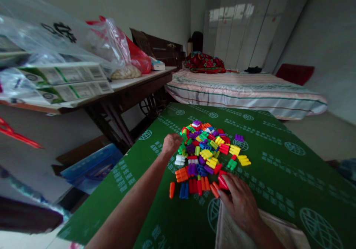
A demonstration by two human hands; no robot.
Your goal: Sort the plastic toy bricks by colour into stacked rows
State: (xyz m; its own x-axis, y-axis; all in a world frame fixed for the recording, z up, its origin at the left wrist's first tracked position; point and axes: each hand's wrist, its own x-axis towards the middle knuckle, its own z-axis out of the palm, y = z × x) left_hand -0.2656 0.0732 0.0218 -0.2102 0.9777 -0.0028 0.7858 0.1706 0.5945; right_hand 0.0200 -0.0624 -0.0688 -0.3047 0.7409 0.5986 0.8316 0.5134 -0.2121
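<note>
A heap of small plastic blocks point(205, 150) in many colours lies on a green printed table cover point(278, 167). My left hand point(171, 144) reaches to the heap's left edge with its fingers curled among the blocks; what they grip is hidden. My right hand point(239, 197) rests at the heap's near right side, fingers pinched on a red block point(223, 180). An orange block point(171, 189) and a blue block point(183, 190) lie at the near edge of the heap.
A cloth point(278, 230) lies under my right wrist. At left stands a wooden table point(130, 89) with plastic bags and boxes. A bed point(244, 89) and a white wardrobe point(236, 30) are behind. A blue box point(91, 167) sits on the floor.
</note>
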